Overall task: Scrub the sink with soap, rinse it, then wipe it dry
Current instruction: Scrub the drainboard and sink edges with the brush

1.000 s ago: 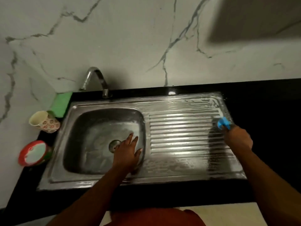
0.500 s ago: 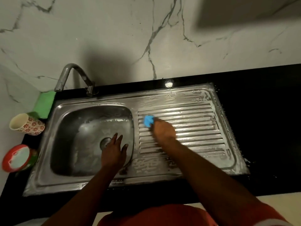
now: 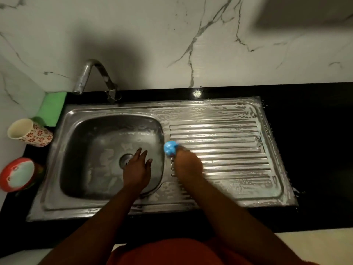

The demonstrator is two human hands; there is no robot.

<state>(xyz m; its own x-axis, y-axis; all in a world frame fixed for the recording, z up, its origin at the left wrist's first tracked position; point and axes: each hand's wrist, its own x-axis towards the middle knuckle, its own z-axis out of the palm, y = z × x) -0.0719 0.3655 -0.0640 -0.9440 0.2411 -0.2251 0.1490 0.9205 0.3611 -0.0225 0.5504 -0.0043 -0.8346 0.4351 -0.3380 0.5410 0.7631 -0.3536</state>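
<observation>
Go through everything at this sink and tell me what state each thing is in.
Sink basin: soap-smeared, no standing water.
Drainboard: covered in suds.
Tap: no water running.
Blue scrubber: gripped by right hand, at drainboard's left edge.
Left hand: open, held over the basin.
Red tub: uncovered, whitish contents.
Floral cup: nothing visible inside.
Green sponge: unused, beside the tap.

Our right hand [image 3: 188,163] gripping a blue scrubber [image 3: 170,148] on the soapy drainboard [image 3: 229,142] of the sink [image 3: 114,109], our left hand [image 3: 136,170] spread open over its basin [image 3: 99,150]
</observation>
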